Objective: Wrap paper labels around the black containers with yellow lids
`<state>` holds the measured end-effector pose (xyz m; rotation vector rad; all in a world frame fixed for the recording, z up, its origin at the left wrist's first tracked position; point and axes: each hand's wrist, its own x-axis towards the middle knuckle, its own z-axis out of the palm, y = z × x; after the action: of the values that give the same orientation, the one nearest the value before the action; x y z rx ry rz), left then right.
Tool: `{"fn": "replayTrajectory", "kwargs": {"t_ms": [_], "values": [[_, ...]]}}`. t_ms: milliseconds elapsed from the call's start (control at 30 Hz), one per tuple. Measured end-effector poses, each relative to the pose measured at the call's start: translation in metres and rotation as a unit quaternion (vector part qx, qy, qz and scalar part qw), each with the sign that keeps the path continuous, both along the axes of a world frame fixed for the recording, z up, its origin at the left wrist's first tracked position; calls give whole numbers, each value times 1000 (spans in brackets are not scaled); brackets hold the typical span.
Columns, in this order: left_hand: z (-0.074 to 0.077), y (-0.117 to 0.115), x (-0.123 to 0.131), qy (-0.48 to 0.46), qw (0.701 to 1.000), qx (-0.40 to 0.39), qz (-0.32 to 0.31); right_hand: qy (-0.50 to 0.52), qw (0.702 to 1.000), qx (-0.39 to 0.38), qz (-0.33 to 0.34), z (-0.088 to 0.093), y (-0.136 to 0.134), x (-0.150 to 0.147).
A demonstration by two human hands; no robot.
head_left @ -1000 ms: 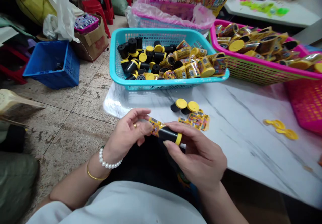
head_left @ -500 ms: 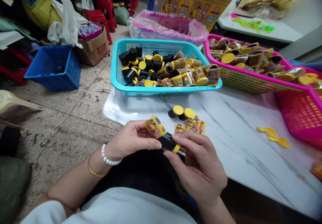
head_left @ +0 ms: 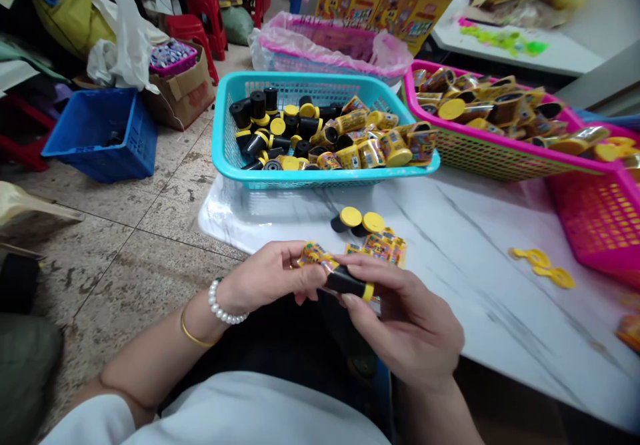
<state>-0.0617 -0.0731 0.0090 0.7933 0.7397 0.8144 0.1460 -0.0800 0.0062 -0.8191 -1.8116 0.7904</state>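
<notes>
A black canister (head_left: 347, 282) with a yellow cap is held in front of me above my lap, tilted with its cap toward the right. My right hand (head_left: 417, 325) grips it near the capped end between thumb and fingers. At its other end, my left hand (head_left: 270, 278) pinches a yellow printed plastic sleeve (head_left: 313, 253), which is around or against the canister; fingers hide how far it reaches. Just beyond, two black canisters with yellow lids (head_left: 351, 216) stand on the marbled table (head_left: 450, 265). More printed sleeves (head_left: 383, 247) lie behind my right fingers.
A teal basket (head_left: 320, 177) holds bare and sleeved canisters. Beside it, a pink basket (head_left: 500, 139) is full of sleeved ones. Yellow plastic loops (head_left: 553, 275) lie at the right. A blue crate (head_left: 103, 141) is on the floor at left.
The sleeve was a flat piece standing out beyond the canister; now it is folded around or against the canister's end, closer to my right fingers. Both hands have shifted slightly right.
</notes>
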Motion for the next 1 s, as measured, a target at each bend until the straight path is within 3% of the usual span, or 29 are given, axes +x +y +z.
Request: {"fn": "replayTrajectory", "kwargs": {"t_ms": [133,333,600,867,1000], "values": [[-5,0,0,8,999,-32,28,-18,1000,-3,-3,-4,-3,1],[-2,0,1,15,999,-42,24,-23,999,27,-20,-7,-8,0],[3,-4,3,83,975,-3,206,-1,999,-2,-36,-11,-13,1],[6,-11,3,75,985,17,154,38,997,-37,-60,-13,-19,-4],[5,-10,-2,107,990,41,81,60,993,-57,-83,-13,-25,-8]]}}
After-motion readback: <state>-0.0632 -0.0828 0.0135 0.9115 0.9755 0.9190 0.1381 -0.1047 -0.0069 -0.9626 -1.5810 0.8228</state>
